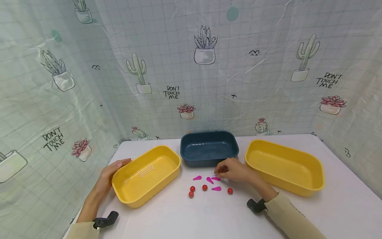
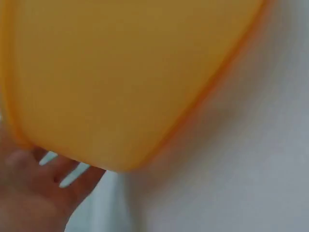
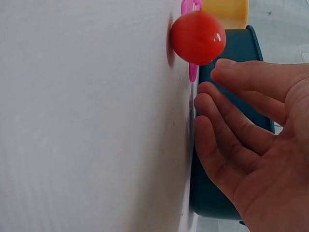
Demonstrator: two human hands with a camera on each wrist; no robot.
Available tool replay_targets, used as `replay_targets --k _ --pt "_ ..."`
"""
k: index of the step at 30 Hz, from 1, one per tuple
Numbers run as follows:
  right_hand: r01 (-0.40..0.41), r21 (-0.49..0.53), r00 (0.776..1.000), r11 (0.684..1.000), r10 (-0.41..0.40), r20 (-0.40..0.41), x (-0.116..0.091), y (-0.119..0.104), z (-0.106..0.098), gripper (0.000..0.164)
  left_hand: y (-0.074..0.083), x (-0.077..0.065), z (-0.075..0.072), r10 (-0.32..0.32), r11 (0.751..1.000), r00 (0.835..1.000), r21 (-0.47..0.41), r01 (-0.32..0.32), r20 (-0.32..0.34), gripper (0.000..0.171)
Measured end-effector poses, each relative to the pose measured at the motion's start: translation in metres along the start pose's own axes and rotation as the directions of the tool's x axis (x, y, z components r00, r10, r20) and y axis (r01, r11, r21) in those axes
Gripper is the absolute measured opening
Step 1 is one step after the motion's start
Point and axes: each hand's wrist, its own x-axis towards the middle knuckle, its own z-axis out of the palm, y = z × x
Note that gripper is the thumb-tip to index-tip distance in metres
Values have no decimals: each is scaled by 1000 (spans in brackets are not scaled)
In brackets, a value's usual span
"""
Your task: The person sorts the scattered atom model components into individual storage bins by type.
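My left hand [image 1: 111, 171] rests along the outer left side of a yellow bin [image 1: 164, 184], fingers extended near its rim. In the left wrist view the fingers [image 2: 79, 188] lie partly hidden behind the bin's wall. My right hand [image 1: 234, 169] hovers low over small pink bulb-shaped pieces [image 1: 217, 189], its fingertips right at one of them. The right wrist view has its thumb and fingers loosely bent and apart, with nothing visible between them. A red ball [image 3: 198, 37] is just beyond those fingertips. Several red balls [image 1: 204, 187] lie nearby on the white table.
A dark blue bin [image 1: 209, 163] stands behind the pieces, close to the patterned curtain [image 1: 215, 99]. Another yellow bin [image 1: 286, 184] is on the right, beside my right forearm. Several thin pale sticks [image 1: 146, 171] lie in a row inside the left yellow bin.
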Motion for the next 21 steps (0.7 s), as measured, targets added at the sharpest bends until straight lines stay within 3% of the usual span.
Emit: replay_targets --k 1,3,6,8,11,13,14,15,16,18,19,20,21 --pt "0 -1 1000 1000 0 -1 0 0 0 13 7 0 1 17 996 999 90 -13 -43 60" --pt "1 0 1000 1000 -1 -2 -1 1 0 14 22 -1 5 62 964 989 264 -26 -131 58" --pt "8 12 1000 1000 -8 0 -1 0 1 17 48 -5 17 188 901 950 429 -66 -250 50" --pt "11 21 1000 1000 -11 3 0 0 1 18 63 -7 30 312 853 901 508 -124 -303 40" --pt "7 28 1000 1000 -7 7 0 -1 2 19 83 -10 51 518 768 788 586 -257 -333 28" --pt "6 23 1000 1000 -6 8 1 -1 3 18 95 -13 68 615 721 715 604 -340 -332 25" --pt "8 20 1000 1000 -8 9 1 -1 3 17 101 -15 77 632 718 701 590 -369 -331 24" --pt "7 16 1000 1000 -7 9 1 -1 3 17 106 -18 87 625 735 708 553 -393 -328 23" --pt "6 10 1000 1000 -6 10 2 -1 4 16 111 -21 98 595 771 736 490 -407 -323 23" --pt "7 6 1000 1000 -8 12 2 -1 4 15 118 -26 120 478 869 829 292 -399 -289 25" --pt "3 5 1000 1000 -3 13 2 -1 4 14 121 -29 131 400 914 879 185 -362 -259 27" --pt "1 6 1000 1000 -1 16 3 -1 5 14 122 -31 142 316 949 921 92 -303 -228 30" --pt "-1 9 1000 1000 1 18 4 -2 5 14 122 -33 151 247 968 950 12 -249 -192 32"
